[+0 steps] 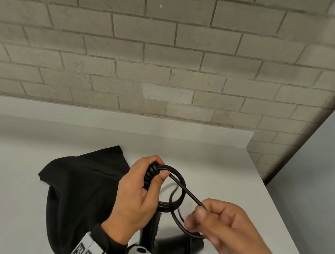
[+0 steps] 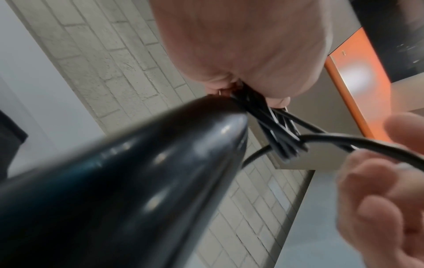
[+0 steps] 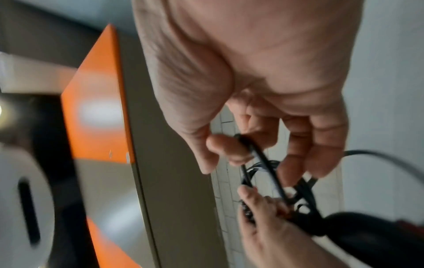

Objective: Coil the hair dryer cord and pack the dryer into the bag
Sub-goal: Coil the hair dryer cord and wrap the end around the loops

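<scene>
1. Here, a pale grey table (image 1: 43, 138) meets a grey block wall (image 1: 168, 47); a black bag (image 1: 79, 180) lies on it.
2. The left hand (image 1: 136, 194) has its fingers clamped on the coiled cord (image 1: 175, 189); the dryer (image 1: 174, 246) hangs below.
3. The right hand (image 1: 225, 226) pinches the cord's loose strand.

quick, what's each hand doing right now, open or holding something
Left hand: closed, gripping the coiled loops of the cord.
Right hand: closed, pinching the loose stretch of the same cord between thumb and fingers.
</scene>
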Demonstrator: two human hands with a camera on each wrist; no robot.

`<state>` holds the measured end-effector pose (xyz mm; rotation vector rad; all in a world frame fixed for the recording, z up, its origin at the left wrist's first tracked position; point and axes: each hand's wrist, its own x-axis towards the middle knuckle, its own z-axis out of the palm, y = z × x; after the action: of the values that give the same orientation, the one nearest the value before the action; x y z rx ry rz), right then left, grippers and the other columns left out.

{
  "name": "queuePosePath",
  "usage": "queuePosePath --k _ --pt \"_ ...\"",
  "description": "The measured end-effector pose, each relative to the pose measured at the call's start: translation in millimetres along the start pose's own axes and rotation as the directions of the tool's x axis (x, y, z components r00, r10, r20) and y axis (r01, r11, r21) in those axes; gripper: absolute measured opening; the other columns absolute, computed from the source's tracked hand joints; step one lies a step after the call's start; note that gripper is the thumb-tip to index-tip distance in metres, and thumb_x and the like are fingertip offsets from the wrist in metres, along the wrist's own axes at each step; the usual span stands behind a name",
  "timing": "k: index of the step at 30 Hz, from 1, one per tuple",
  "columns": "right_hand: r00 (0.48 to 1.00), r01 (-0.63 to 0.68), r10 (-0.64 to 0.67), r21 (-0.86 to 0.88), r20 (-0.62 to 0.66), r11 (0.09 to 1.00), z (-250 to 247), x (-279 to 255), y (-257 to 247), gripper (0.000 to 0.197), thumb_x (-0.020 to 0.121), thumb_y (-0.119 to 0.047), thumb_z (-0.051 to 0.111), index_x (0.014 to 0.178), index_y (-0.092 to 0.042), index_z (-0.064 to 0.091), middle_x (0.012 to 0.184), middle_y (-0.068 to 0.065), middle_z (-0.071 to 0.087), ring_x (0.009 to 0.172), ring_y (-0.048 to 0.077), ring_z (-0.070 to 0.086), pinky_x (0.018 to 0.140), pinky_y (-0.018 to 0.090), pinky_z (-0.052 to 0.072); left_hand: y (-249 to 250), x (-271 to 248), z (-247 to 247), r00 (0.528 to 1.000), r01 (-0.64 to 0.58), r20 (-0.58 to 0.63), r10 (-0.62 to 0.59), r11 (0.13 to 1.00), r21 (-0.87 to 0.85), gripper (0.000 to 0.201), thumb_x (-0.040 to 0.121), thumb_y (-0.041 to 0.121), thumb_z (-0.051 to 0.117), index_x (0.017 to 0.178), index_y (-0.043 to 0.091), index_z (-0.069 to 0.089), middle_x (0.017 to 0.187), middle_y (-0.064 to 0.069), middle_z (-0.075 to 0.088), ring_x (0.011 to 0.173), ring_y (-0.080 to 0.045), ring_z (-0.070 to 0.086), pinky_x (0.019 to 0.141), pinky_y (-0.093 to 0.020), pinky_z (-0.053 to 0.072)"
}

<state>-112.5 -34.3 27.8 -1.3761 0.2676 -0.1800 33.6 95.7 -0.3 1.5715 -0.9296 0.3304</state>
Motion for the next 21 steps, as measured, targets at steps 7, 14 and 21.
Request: queuePosePath --k 7,14,21 --pt "0.985 0.096 -0.135 0.304 0.11 0.948 -31 -5 35 0.042 0.071 -0.022 0.086 0.1 0.002 0.068 0.097 0.029 0.067 0.116 0.041 0.059 0.104 0.046 0.044 -4 1 -4 0.999 0.033 -0.013 -0.033 0.999 0.023 0.014 0.092 0.037 0.054 0.101 0.028 0.058 0.083 0.015 0.057 0.071 -0.005 0.056 0.068 -0.008 0.041" --pt "0.991 -0.03 0.002 0.208 0.131 0.978 -35 -28 35 0.039 0.065 -0.02 0.09 0.079 0.007 0.065 0.056 0.013 0.059 0.043 0.012 0.055 0.049 0.018 0.046 -1 1 -3 0.998 0.018 0.058 -0.02 0.999 0.039 0.014 0.092 0.038 0.054 0.103 0.031 0.057 0.082 0.015 0.057 0.073 -0.008 0.056 0.069 -0.011 0.042" --pt "0.984 0.172 -0.175 0.057 0.038 0.983 -58 -36 30 0.05 0.079 -0.03 0.079 0.075 0.012 0.052 0.085 0.03 0.066 0.116 0.034 0.06 0.094 0.033 0.048 -1 5 -3 0.998 0.067 0.012 -0.067 0.998 0.013 0.016 0.09 0.041 0.052 0.098 0.028 0.058 0.079 0.015 0.057 0.067 -0.005 0.055 0.064 -0.007 0.04"
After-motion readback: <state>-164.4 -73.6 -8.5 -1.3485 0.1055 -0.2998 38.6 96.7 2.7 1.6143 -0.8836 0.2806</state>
